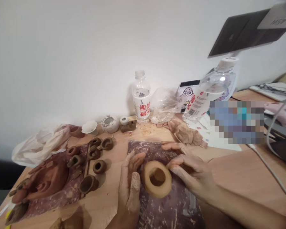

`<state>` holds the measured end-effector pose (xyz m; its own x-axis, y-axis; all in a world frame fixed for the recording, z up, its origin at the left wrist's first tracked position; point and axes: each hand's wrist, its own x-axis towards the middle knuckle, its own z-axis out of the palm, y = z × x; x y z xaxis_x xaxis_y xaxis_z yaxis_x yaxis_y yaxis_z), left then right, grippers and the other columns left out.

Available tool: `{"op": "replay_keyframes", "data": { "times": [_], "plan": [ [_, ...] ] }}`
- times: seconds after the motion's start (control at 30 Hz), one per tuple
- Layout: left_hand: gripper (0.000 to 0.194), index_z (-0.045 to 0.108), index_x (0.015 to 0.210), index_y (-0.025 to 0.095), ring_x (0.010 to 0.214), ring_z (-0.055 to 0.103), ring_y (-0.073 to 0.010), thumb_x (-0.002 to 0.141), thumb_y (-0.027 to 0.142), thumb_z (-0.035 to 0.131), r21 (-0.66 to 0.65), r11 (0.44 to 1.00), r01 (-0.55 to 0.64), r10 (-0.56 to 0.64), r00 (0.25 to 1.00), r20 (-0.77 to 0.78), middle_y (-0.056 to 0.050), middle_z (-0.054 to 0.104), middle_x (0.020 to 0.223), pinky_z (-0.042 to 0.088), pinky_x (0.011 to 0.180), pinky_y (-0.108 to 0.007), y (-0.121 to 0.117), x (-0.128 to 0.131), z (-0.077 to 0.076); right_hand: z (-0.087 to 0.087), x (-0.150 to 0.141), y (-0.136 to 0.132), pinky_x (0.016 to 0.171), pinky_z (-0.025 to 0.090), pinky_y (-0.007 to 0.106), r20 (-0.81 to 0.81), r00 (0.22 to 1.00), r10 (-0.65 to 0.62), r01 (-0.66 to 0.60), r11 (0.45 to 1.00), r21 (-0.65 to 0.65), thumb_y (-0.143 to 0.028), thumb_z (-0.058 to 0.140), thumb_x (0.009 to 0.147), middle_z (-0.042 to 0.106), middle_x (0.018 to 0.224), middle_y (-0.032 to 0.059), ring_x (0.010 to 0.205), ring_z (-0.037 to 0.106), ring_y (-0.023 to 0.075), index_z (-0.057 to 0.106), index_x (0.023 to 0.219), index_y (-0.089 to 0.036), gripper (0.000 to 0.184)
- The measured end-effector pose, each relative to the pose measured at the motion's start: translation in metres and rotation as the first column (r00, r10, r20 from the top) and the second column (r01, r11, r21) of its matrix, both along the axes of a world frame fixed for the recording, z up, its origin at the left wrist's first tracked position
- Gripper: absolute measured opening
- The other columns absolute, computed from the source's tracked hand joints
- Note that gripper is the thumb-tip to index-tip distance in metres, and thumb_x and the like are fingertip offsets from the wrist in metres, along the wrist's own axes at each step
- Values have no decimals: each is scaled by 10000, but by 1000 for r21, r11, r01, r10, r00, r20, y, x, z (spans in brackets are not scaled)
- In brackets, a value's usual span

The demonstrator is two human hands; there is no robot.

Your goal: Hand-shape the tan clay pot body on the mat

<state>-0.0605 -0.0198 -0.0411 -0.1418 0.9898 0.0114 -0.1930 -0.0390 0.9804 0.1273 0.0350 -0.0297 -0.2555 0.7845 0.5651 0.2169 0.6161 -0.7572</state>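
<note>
Over my stained mat [173, 208], my left hand [130, 190] and right hand [193, 171] are gripping a hollow clay ring [156, 179], and the desk [238, 178] is showing past the mat's right edge.

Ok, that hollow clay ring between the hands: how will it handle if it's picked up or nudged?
The hollow clay ring looks soft and unfired, so it would probably dent under a firm squeeze. Its thick wall suggests it is fairly heavy for its size. Its rounded outside could let it roll if tipped on the mat.
</note>
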Motion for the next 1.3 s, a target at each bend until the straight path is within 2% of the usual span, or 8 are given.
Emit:
{"op": "replay_keyframes", "data": {
  "times": [0.17, 0.27, 0.6, 0.83, 0.9, 0.97, 1.1, 1.3],
  "plan": [
    [458, 502, 1262, 263, 1194, 549, -298, 891, 532, 503, 31, 992, -121, 122, 992, -18, -92, 619, 1242, 386, 1070, -499, -3, 7, 5, 4, 8, -4, 1012, 437, 497, 84, 981, 175, -176, 984, 3, -488, 432, 944, 570, 1316, 103, 1246, 514, 293, 676, 1128, -291, 363],
    [462, 549, 1214, 262, 1174, 549, -317, 860, 558, 535, 62, 984, -170, 174, 982, -72, -89, 636, 1204, 376, 1067, -514, -4, 10, 7, 6, 11, -1, 1089, 305, 581, 145, 956, 256, -246, 966, -84, -609, 560, 831, 551, 1368, 63, 1326, 422, 337, 705, 1093, -330, 409],
    [408, 589, 1155, 228, 1134, 578, -271, 917, 528, 449, 138, 989, -47, 78, 970, -232, -78, 656, 1155, 408, 1049, -456, 2, 1, 7, 13, 3, 7, 1128, 170, 611, 455, 805, 380, -407, 913, -42, -560, 631, 809, 312, 1541, 96, 1438, 164, 371, 700, 1039, -217, 418],
    [392, 507, 1212, 229, 1104, 584, -235, 949, 499, 400, 95, 995, -32, 42, 993, -107, -78, 621, 1168, 456, 977, -398, 2, 7, 8, 62, -1, 28, 991, 457, 406, 439, 834, 335, -318, 941, -113, -347, 587, 895, 612, 1269, 88, 1214, 541, 245, 683, 985, -221, 183],
    [400, 475, 1248, 234, 1094, 587, -229, 956, 492, 389, 85, 996, -17, 27, 994, -108, -79, 617, 1168, 457, 975, -395, 3, 7, 7, 80, -11, 38, 927, 488, 386, 578, 737, 348, -331, 933, -140, -283, 684, 805, 655, 1188, 87, 1103, 606, 252, 660, 1066, -216, 270],
    [438, 418, 1310, 248, 1108, 584, -236, 952, 499, 393, 78, 997, -19, 28, 993, -112, -84, 604, 1196, 456, 982, -413, 4, 5, 5, 94, -26, 43, 867, 499, 371, 784, 528, 326, -300, 935, -187, -147, 704, 726, 691, 1095, 112, 1008, 642, 264, 661, 1064, -175, 342],
    [531, 390, 1353, 249, 1255, 500, -270, 914, 544, 441, 52, 995, -80, 87, 986, -140, -108, 542, 1322, 374, 1079, -449, 8, 2, 1, 101, -63, 45, 649, 491, 286, 948, 140, 287, -230, 940, -251, -106, 682, 696, 714, 750, 89, 704, 666, 212, 698, 808, -126, 115],
    [575, 416, 1336, 226, 1336, 432, -287, 888, 585, 452, 32, 996, -84, 87, 989, -116, -125, 470, 1420, 348, 1115, -456, 11, 2, 3, 85, -83, 45, 592, 445, 246, 979, 71, 193, -311, 937, -162, -49, 610, 721, 706, 695, 65, 630, 627, 160, 689, 736, -123, 110]
  ]
}}
